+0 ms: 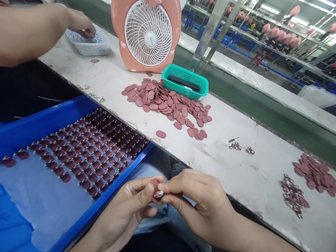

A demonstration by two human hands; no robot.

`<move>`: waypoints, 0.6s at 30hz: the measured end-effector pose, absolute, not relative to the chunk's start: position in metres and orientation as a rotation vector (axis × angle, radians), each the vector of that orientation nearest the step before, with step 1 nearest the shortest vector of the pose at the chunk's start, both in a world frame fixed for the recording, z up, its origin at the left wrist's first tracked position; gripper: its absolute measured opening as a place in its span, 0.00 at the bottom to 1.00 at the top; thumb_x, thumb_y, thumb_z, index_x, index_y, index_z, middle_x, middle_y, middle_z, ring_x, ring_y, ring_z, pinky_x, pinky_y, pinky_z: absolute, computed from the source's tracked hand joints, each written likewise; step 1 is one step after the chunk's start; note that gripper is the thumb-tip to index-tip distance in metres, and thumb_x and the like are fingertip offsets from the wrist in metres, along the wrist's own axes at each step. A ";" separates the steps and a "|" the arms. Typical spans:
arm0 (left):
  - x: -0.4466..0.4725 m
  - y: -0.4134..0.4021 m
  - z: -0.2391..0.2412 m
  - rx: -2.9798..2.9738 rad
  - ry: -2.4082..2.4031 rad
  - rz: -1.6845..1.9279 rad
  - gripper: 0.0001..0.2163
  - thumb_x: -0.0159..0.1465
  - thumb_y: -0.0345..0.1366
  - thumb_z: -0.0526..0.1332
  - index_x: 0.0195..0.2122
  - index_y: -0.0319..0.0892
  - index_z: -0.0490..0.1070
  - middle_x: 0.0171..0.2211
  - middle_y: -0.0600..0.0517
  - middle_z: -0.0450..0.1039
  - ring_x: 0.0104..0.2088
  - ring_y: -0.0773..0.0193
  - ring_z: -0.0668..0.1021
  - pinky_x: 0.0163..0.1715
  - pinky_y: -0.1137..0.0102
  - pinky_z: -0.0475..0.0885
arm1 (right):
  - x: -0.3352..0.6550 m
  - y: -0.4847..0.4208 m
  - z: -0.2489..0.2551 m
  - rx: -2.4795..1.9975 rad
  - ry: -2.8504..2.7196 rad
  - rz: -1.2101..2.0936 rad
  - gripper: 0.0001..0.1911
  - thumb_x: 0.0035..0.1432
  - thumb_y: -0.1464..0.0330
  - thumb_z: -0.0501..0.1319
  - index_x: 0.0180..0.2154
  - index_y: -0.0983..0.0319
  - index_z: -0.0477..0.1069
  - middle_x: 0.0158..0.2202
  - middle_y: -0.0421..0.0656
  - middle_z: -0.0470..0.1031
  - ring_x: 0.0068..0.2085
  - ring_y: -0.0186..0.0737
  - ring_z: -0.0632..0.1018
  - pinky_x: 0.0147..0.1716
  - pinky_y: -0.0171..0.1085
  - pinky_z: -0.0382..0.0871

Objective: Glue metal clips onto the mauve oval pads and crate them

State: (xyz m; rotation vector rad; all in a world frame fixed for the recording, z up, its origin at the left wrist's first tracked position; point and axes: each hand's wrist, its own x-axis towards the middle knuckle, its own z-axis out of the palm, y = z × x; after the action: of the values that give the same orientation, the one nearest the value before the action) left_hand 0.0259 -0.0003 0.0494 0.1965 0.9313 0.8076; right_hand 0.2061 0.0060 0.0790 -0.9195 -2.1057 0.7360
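Note:
Above my lap, my left hand (129,202) grips a reddish-brown oval disc (154,183) between thumb and fingers. My right hand (204,205) pinches a small white-and-brown piece (159,194) against the disc's face; its exact kind is too small to tell. To the left, a blue tray (124,174) holds rows of similar discs with small pieces on them (88,158), lying on a pale sheet (55,206). A large pile of plain oval discs (169,103) is spread on the white bench (128,119) in front of me.
Behind the pile stand a pink fan (151,40) and a green basket (185,81) with a dark object inside. A small pointed tool (233,139), patterned pieces (292,194) and another disc pile (315,174) lie rightward. A co-worker's hand (81,24) reaches into a white tub (90,47).

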 end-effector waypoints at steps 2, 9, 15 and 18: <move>0.025 0.000 0.046 0.200 0.909 0.799 0.18 0.40 0.42 0.81 0.31 0.39 0.85 0.24 0.53 0.76 0.24 0.73 0.76 0.21 0.83 0.73 | 0.206 0.006 0.078 -0.924 -2.112 0.744 0.05 0.65 0.75 0.63 0.43 0.63 0.75 0.34 0.41 0.82 0.33 0.34 0.79 0.36 0.33 0.73; 0.017 -0.003 0.032 0.231 0.838 0.784 0.17 0.44 0.42 0.80 0.34 0.41 0.85 0.24 0.53 0.75 0.25 0.72 0.74 0.18 0.83 0.72 | 0.204 0.010 0.082 -0.920 -2.151 0.774 0.06 0.65 0.75 0.63 0.43 0.62 0.75 0.36 0.41 0.82 0.34 0.34 0.79 0.37 0.33 0.73; 0.013 0.000 0.020 0.258 0.697 0.782 0.11 0.53 0.42 0.76 0.32 0.41 0.84 0.26 0.53 0.73 0.26 0.72 0.75 0.19 0.83 0.73 | 0.203 0.012 0.088 -0.909 -2.152 0.735 0.21 0.60 0.68 0.70 0.53 0.66 0.72 0.43 0.45 0.81 0.42 0.36 0.79 0.44 0.33 0.73; 0.009 0.001 0.016 0.224 0.620 0.775 0.11 0.54 0.41 0.75 0.35 0.42 0.84 0.28 0.54 0.73 0.27 0.72 0.75 0.19 0.83 0.74 | 0.203 0.012 0.086 -0.932 -2.092 0.724 0.20 0.60 0.68 0.70 0.53 0.65 0.73 0.43 0.45 0.80 0.43 0.35 0.79 0.45 0.33 0.73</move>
State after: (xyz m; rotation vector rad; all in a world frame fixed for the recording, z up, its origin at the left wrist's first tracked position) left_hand 0.0092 0.0011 0.0158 0.2241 0.6205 0.7751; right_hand 0.2035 0.0124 0.0856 -0.9321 -2.0918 0.7238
